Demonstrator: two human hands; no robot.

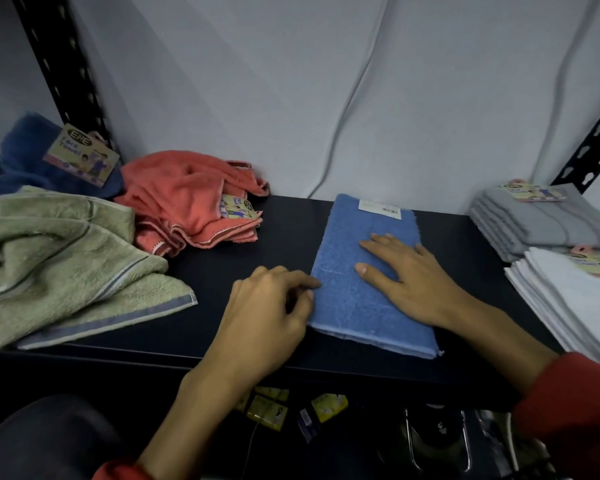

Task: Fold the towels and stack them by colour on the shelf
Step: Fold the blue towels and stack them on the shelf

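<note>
The right hand (413,275) lies flat, fingers spread, on a folded blue towel (368,282); the left hand (271,306), fingers curled, pinches the towel's left edge. The towel is a neat rectangle on the dark shelf (222,327).

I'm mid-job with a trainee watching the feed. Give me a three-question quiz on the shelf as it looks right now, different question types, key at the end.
1. True or false: the right hand lies flat on the folded blue towel.
2. Multiple choice: which towels are already folded and stacked at the right end of the shelf? A) green and coral B) grey and white C) dark blue and green
3. Fill in: the left hand touches the blue towel's ____ edge.

Key
1. True.
2. B: the grey stack sits behind the white stack; the green towel and coral towel lie unfolded on the left.
3. Left.
</note>
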